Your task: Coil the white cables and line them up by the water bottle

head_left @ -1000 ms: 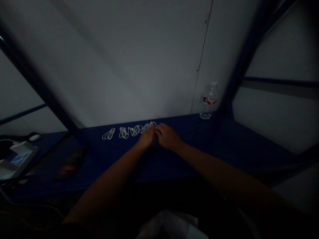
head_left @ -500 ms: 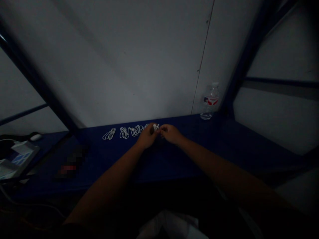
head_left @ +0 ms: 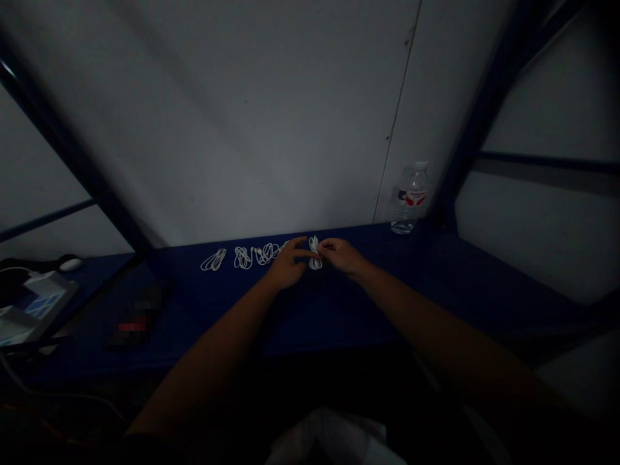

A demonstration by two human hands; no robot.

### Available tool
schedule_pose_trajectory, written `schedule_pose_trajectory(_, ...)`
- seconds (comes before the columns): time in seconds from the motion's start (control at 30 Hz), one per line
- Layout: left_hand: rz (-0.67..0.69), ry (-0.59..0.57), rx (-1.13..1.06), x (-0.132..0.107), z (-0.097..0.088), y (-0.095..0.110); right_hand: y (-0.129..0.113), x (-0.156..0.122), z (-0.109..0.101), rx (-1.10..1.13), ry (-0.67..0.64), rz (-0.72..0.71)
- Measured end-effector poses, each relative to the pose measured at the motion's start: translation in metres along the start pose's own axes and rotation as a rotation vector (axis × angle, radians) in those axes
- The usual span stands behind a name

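Right hand (head_left: 341, 255) could pass along the shelf (head_left: 368, 310) to the water bottle (head_left: 409, 199) (wall-side).

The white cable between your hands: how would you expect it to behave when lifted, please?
The white cable looks thin and floppy; its loops would probably sag open unless held. It is probably light, since the right hand seems to pinch it.

Left hand (head_left: 289, 265) | right hand (head_left: 341, 255) | white cable coil (head_left: 314, 253) pinched between | blue shelf (head_left: 339, 310)
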State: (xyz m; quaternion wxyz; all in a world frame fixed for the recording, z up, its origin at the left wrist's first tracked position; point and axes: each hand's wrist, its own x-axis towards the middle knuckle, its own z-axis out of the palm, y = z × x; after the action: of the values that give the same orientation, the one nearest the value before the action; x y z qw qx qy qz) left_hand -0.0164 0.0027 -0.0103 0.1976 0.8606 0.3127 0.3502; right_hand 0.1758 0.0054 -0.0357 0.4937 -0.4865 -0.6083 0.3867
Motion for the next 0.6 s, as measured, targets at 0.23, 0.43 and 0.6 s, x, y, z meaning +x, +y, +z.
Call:
schedule_pose_trajectory(0.23, 0.081, -0.154, 0.119, -0.005, -0.002, 0.01, 0.002, 0.024, -0.042, -0.401, 0.173, 0.022)
schedule_pose_trajectory(0.43, 0.045, -0.131, 0.187, -0.004, -0.006, 0.005, 0.009, 0.052, -0.135, -1.107, 0.224, 0.013)
schedule_pose_trajectory(0.6, -0.32, 0.174, 0.4, 0.002, -0.034, -0.016, 0.038, 0.055, -0.185, -1.365, 0.134, 0.202)
